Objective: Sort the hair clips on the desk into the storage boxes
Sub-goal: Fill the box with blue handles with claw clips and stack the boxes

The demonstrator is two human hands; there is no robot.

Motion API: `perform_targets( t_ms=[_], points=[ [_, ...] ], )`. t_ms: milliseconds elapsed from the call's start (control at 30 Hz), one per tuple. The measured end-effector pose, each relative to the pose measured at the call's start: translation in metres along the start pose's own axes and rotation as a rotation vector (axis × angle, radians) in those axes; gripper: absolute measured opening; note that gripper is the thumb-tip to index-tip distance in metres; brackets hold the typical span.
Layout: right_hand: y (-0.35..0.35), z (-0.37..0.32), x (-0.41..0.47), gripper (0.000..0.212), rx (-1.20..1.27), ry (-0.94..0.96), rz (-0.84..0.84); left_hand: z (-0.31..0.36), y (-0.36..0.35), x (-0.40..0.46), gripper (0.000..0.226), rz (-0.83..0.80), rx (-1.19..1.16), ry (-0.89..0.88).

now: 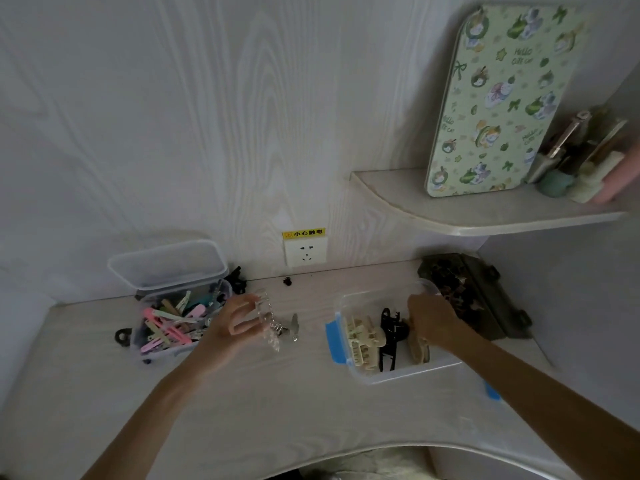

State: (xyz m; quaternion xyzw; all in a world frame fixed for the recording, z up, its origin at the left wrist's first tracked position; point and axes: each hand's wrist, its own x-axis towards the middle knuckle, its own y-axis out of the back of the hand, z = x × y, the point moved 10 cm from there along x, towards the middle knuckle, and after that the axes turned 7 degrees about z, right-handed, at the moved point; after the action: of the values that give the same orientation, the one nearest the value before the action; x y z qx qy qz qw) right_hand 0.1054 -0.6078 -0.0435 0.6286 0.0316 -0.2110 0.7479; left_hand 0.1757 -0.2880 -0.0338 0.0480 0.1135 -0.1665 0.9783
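On the pale desk my left hand curls its fingers and thumb round a clear claw clip. A silver clip lies just to its right. The left storage box, lid up, holds several pink, white and teal snap clips. My right hand reaches into the right storage box, above a beige clip; its fingers are hidden behind the back of the hand. That box also holds a cream claw clip and a black claw clip.
A tiny black clip lies near the wall socket. More black clips sit behind the left box and one at its left side. A dark open case stands at the back right, under a shelf.
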Motion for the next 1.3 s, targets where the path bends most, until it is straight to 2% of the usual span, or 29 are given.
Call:
perform_targets(
  t_ms=[100,200,267,333,400,433,533,567,600,667,733,833,900,967,1033,1133,1200,1300],
  points=[
    [-0.005,-0.003,0.002,0.027,-0.03,0.045,-0.039,0.006,0.013,-0.004,0.041,0.041,-0.03,0.023],
    [0.001,-0.004,-0.006,0.027,0.059,0.026,-0.123,0.01,0.021,-0.01,0.086,0.068,-0.095,0.09],
    [0.025,-0.008,-0.015,0.026,0.098,0.001,-0.029,0.011,0.021,-0.012,0.086,0.053,-0.143,0.119],
    [0.061,-0.026,-0.026,0.023,0.14,0.064,0.161,0.014,0.016,-0.014,0.066,0.011,-0.238,0.159],
    [0.085,-0.061,-0.039,0.023,0.347,0.204,0.226,0.018,0.005,-0.014,0.075,-0.049,-0.277,0.181],
    [0.087,-0.082,-0.043,0.028,0.511,0.272,0.148,0.021,-0.002,-0.014,0.084,-0.085,-0.281,0.186],
    [0.073,-0.148,-0.056,0.083,0.889,0.453,-0.257,0.034,-0.024,-0.017,0.09,-0.197,-0.348,0.186],
    [0.072,-0.163,-0.059,0.091,0.979,0.486,-0.332,0.039,-0.031,-0.019,0.089,-0.236,-0.384,0.193],
    [0.074,-0.171,-0.059,0.091,1.081,0.497,-0.358,0.043,-0.036,-0.021,0.087,-0.269,-0.415,0.196],
    [0.081,-0.172,-0.052,0.077,1.266,0.466,-0.332,0.05,-0.04,-0.022,0.079,-0.297,-0.452,0.185],
    [0.084,-0.162,-0.048,0.059,1.382,0.411,-0.269,0.057,-0.037,-0.023,0.076,-0.241,-0.424,0.164],
    [0.084,-0.131,-0.046,0.047,1.373,0.299,-0.106,0.06,-0.04,-0.023,0.087,-0.131,-0.27,0.119],
    [0.084,-0.101,-0.046,0.042,1.262,0.221,0.037,0.06,-0.063,-0.025,0.072,-0.145,-0.155,0.104],
    [0.077,-0.066,-0.048,0.041,1.149,0.137,0.119,0.062,-0.091,-0.023,0.046,-0.145,-0.002,0.064],
    [0.06,-0.027,-0.048,0.034,1.074,0.029,0.116,0.066,-0.122,-0.018,0.036,-0.151,0.161,-0.016],
    [0.031,0.018,-0.046,0.019,0.9,-0.093,0.035,0.063,-0.174,-0.015,0.043,-0.249,0.548,-0.13],
    [0.016,0.027,-0.045,0.012,0.761,-0.083,-0.016,0.056,-0.202,-0.015,0.043,-0.305,0.856,-0.233],
    [-0.003,0.031,-0.046,0.011,0.699,-0.076,-0.04,0.041,-0.229,-0.017,0.042,-0.355,1.246,-0.371]
  ],
)
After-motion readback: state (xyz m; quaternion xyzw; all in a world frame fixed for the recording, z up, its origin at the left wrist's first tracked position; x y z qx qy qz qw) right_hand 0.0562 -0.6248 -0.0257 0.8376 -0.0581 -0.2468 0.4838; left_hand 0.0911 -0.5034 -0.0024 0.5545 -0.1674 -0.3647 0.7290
